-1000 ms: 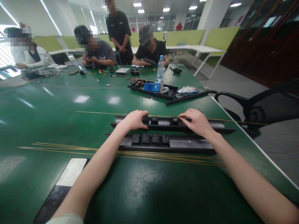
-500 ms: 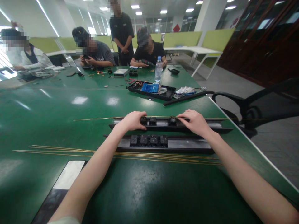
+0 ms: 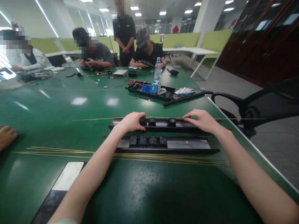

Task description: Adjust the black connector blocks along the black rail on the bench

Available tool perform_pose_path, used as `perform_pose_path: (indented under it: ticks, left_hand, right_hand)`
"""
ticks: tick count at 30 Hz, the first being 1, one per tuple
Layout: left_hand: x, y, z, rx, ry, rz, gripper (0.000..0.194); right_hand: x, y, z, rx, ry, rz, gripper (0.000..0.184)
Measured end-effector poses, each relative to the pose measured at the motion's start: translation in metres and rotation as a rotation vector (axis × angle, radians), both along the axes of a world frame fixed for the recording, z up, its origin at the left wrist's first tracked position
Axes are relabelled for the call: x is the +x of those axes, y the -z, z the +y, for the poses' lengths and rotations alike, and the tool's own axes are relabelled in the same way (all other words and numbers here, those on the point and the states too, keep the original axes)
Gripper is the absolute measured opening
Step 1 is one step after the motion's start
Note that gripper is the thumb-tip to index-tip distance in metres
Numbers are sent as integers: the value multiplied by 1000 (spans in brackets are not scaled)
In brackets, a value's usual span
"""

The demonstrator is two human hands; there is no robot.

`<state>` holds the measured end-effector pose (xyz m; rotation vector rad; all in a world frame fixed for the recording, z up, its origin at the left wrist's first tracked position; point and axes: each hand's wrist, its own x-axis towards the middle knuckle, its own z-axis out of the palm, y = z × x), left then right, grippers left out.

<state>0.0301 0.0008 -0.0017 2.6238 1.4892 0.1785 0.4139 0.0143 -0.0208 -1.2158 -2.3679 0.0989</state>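
Note:
My left hand is closed round a small black block in the farther black channel rail. Two similar blocks, a middle one and a right one, sit in the same rail. A long thin brass rod runs along the back of these blocks and past both rail ends. My right hand pinches this rod between thumb and fingertips, right of the blocks. Nearer to me lies a second rail with several black blocks side by side.
Several loose brass rods lie in front of the rails, beside a phone-like slab. Beyond are a black tray, a water bottle and a black strip. Another person's hand rests at the left; other people sit across the table.
My right hand has slid a little to the right along the rod. My left hand stays at its block. Another person's hand has come into view at the left edge.

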Motion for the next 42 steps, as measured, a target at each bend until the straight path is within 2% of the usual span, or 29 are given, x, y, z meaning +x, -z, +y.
perform_pose_path:
  ticks: [9, 16, 30, 42]
  left_hand:
    - [1, -1, -1, -2, -17, 11, 58]
    - [1, -2, -1, -3, -16, 14, 57]
    - [1, -1, 0, -4, -6, 4, 57]
    - [3, -5, -3, -10, -11, 5, 55]
  right_hand:
    - [23, -17, -1, -199, 114, -27, 30]
    - [31, -28, -6, -333, 179, -26, 30]
    - [56, -43, -12, -481, 285, -65, 38]
    - [82, -42, -9, -512, 348, -65, 39]
